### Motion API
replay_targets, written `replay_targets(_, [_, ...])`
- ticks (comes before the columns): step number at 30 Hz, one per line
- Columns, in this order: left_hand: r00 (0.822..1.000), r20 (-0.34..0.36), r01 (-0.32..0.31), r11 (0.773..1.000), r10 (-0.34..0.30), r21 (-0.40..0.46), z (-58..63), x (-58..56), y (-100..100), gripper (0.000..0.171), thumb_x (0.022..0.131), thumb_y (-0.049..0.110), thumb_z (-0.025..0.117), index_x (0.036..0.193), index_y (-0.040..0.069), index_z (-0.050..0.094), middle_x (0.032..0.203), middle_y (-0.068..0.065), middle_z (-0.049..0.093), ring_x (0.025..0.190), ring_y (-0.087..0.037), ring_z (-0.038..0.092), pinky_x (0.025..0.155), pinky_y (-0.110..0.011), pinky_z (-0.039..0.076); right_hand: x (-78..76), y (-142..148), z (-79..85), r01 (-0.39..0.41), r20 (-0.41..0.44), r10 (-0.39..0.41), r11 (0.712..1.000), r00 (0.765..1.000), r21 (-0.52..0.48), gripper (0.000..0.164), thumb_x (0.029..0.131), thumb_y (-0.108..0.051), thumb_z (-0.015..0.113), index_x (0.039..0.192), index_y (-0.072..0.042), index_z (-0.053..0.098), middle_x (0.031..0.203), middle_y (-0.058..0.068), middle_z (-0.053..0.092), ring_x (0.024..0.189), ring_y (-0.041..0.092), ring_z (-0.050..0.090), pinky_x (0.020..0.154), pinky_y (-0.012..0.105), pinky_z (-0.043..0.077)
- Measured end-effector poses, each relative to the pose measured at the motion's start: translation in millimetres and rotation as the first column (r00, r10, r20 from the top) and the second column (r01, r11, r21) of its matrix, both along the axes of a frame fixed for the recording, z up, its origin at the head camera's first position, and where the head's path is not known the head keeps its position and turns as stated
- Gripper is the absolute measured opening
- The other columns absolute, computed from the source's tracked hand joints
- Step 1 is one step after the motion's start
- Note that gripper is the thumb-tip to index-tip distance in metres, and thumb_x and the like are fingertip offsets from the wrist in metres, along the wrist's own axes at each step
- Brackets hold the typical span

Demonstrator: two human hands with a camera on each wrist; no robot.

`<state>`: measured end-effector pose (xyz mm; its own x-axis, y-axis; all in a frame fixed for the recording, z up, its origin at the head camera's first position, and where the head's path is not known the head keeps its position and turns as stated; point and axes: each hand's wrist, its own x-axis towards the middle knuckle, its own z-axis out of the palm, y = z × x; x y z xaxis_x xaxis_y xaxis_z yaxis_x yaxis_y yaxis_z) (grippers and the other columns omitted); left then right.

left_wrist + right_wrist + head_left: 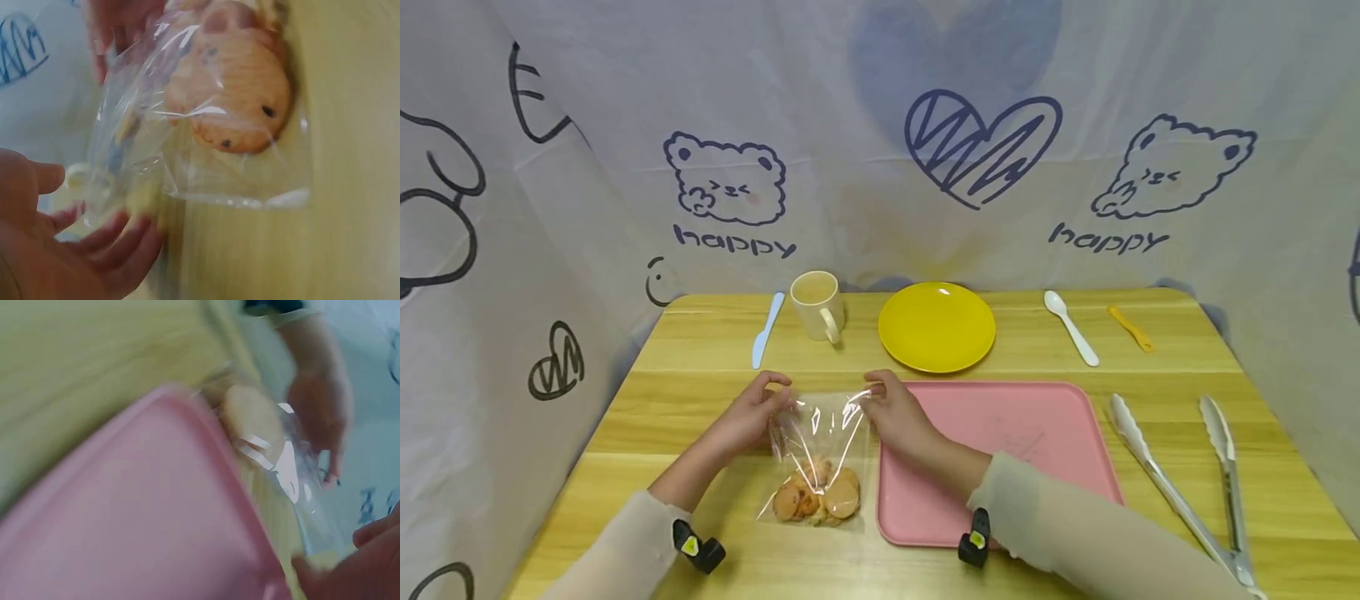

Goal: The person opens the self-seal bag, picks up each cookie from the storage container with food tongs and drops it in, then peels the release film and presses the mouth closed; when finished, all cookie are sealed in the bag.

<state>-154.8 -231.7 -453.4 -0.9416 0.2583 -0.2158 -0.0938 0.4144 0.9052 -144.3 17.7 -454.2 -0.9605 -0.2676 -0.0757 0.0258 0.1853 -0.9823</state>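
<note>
A clear plastic bag (pixel 820 429) holding several round cookies (pixel 841 493) is near the middle of the table; dark bits dot one cookie (pixel 240 94). My left hand (pixel 758 408) is at the bag's far left corner. Up close, the left thumb (pixel 47 178) stands apart from the fingers (pixel 122 247), which reach the film's edge. On the other side, my right hand (pixel 898 417) is at the far right corner, its forearm above the pink tray (pixel 1015 433). A gap shows between the right thumb and fingers, with film near it; contact there is blurred.
Behind the bag are a blue plastic knife (pixel 766 332), a cream mug (pixel 816 307) and a yellow plate (pixel 937 327). A white spoon (pixel 1072 328) and a small orange utensil (pixel 1131 328) lie at the back right. Metal tongs (pixel 1172 492) lie spread right of the tray.
</note>
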Motion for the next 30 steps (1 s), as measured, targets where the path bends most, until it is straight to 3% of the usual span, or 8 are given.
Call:
replay_targets(2, [0.981,-0.19,-0.008,0.98,-0.03,-0.198,5.1,9.4,2.7,0.044,0.106,0.03,0.044,0.14,0.004,0.038,0.129,-0.025,0.05,0.107,-0.037,0.059,0.08,-0.046,0.055,10.9,1.3,3.5,0.014,-0.212,0.034,0.976,0.977,0.218,0.05,0.096,-0.008,0.058,0.143,-0.002,0.041,0.137,0.018,0.048,0.113,0.028,0.057,0.097,0.044,0.05])
replay_targets(5, [0.896,-0.426,-0.088,0.891,-0.124,-0.445,11.0,30.2,11.3,0.046,0.102,0.03,0.053,0.14,0.006,0.045,0.139,-0.021,0.044,0.122,-0.039,0.049,0.095,-0.055,0.048,32.5,0.9,6.2,0.035,-0.412,0.194,0.873,0.89,0.486,0.061,0.096,-0.02,0.062,0.149,-0.006,0.035,0.153,0.014,0.033,0.131,0.03,0.045,0.107,0.045,0.043])
replay_targets(8, [0.815,-0.522,-0.121,0.808,-0.251,-0.577,10.6,51.7,22.3,0.051,0.098,0.031,0.06,0.142,0.008,0.046,0.148,-0.018,0.039,0.133,-0.041,0.04,0.102,-0.061,0.041,51.2,-2.2,4.9,0.009,-0.446,0.398,0.738,0.802,0.675,0.069,0.098,-0.034,0.057,0.153,-0.003,0.028,0.16,0.016,0.021,0.143,0.034,0.031,0.113,0.048,0.035])
replay_targets(11, [0.774,-0.518,-0.092,0.744,-0.364,-0.661,1.6,66.7,31.0,0.056,0.099,0.035,0.058,0.147,0.01,0.044,0.156,-0.015,0.032,0.142,-0.041,0.028,0.107,-0.064,0.034,58.2,-5.0,0.1,-0.016,-0.388,0.527,0.608,0.756,0.794,0.075,0.101,-0.049,0.045,0.153,0.001,0.023,0.161,0.021,0.014,0.148,0.036,0.014,0.117,0.052,0.025])
replay_targets(14, [0.776,-0.465,-0.037,0.705,-0.426,-0.708,-11.3,72.3,35.3,0.057,0.102,0.039,0.051,0.151,0.012,0.038,0.16,-0.015,0.024,0.146,-0.04,0.02,0.106,-0.068,0.031,54.3,-6.3,-6.4,-0.045,-0.303,0.566,0.519,0.767,0.854,0.081,0.1,-0.059,0.033,0.154,0.0,0.021,0.161,0.021,0.011,0.149,0.036,0.01,0.116,0.055,0.024])
replay_targets(17, [0.796,-0.421,-0.007,0.688,-0.435,-0.725,-21.5,70.9,35.4,0.055,0.104,0.04,0.045,0.153,0.015,0.035,0.161,-0.014,0.02,0.147,-0.039,0.016,0.105,-0.072,0.029,46.0,-7.0,-13.5,-0.081,-0.232,0.576,0.464,0.784,0.882,0.086,0.098,-0.066,0.025,0.155,-0.002,0.019,0.162,0.019,0.009,0.149,0.035,0.008,0.116,0.059,0.023])
replay_targets(24, [0.817,-0.37,0.019,0.662,-0.442,-0.749,-29.1,62.3,34.0,0.054,0.106,0.04,0.037,0.155,0.019,0.03,0.162,-0.012,0.016,0.148,-0.039,0.011,0.106,-0.074,0.024,30.6,-8.6,-20.5,-0.136,-0.125,0.575,0.389,0.809,0.911,0.093,0.093,-0.074,0.015,0.157,-0.007,0.014,0.163,0.015,0.006,0.15,0.031,0.007,0.116,0.062,0.018])
replay_targets(30, [0.844,-0.326,0.038,0.654,-0.426,-0.756,-30.1,60.5,35.7,0.054,0.106,0.041,0.035,0.156,0.02,0.027,0.163,-0.012,0.013,0.148,-0.039,0.01,0.107,-0.075,0.021,22.8,-8.5,-18.5,-0.191,-0.065,0.584,0.366,0.809,0.911,0.094,0.092,-0.075,0.016,0.158,-0.009,0.012,0.164,0.012,0.003,0.15,0.029,0.005,0.116,0.063,0.016])
